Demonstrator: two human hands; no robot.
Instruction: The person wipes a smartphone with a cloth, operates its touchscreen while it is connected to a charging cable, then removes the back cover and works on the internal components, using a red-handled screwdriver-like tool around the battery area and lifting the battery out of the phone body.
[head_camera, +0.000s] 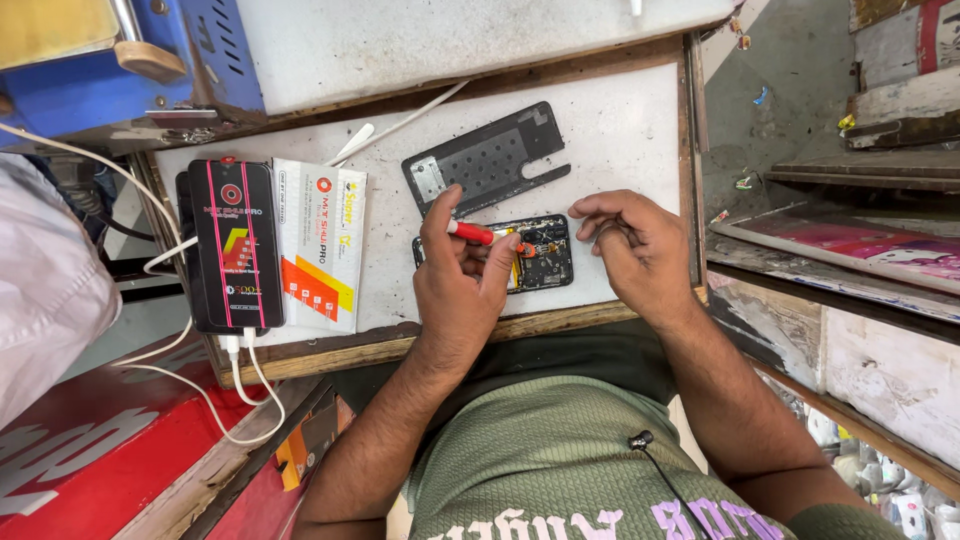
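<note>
- The left hand (462, 275) is closed around a red-handled screwdriver (470, 232), thumb and fingers wrapped on the handle, with the tool lying across the top of the hand and pointing right.
- The screwdriver's tip end meets the opened phone (548, 255), which lies flat with its back off and its dark inner parts showing; the left hand covers the phone's left half.
- The right hand (632, 245) holds nothing that can be seen; its fingers are curled loosely, fingertips resting on the board just beside the phone's right end.
- The phone sits near the front edge of a white work board (620, 120) set in a wooden frame.
- Just behind the phone lies a black back cover (487, 160), tilted, inner side up, apart from both hands.
- To the left on the board are a white and orange packet (320, 245) and, beside it, a black screen panel with red stripes (232, 245), overlapping the board's left edge.
- White cables (240, 385) run from the panel's near end down off the board.
- A blue machine (190, 60) stands at the far left corner.
</note>
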